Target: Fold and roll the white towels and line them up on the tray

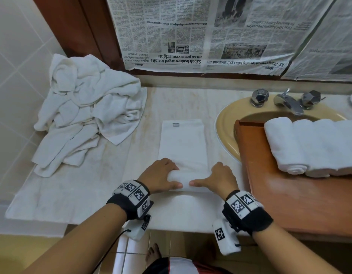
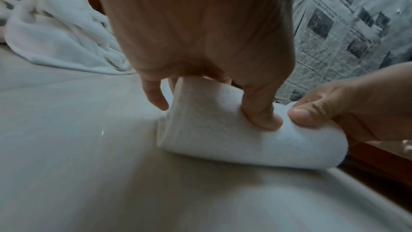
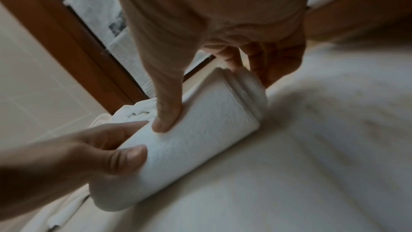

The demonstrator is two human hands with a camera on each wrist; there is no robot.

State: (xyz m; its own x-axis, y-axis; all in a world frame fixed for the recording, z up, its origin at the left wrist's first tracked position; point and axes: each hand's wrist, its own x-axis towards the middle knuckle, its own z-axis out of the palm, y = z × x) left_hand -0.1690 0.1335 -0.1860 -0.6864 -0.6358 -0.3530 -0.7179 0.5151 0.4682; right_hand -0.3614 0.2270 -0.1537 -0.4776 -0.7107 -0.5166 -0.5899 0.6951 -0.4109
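while several rolled towels [image 1: 317, 147] already lie side by side on the wooden tray [image 1: 285, 196] set across the sink [image 1: 226, 123], another folded towel [image 1: 183, 147] on the cloth-covered counter [image 1: 76, 194] is only part rolled, its near end wound into a short roll [image 1: 181, 180] and the longer stretch, small tag uppermost, lying flat toward the wall. well short of finished, by the look of it: heap of crumpled white towels [image 1: 88, 107] piled at the far left against the tiled wall, not yet folded, and open room left on the near side of the tray. left hand [image 1: 161, 175] curled over the left end of the roll, fingers [image 2: 153, 94] hooked behind it and thumb pressed into the near face, seen clearly from the left wrist. right hand [image 1: 220, 178] curled the same way round the right end, thumb dug into the terry, fingers tucked behind, layered edge of the roll showing beside them in the right wrist view. thumbs nearly meeting at the middle. newspaper sheets [image 1: 191, 32] taped over the wall behind, chrome taps [image 1: 285, 99] above the basin. judged next: rolling on to the tagged end, then across to the tray beside the others.
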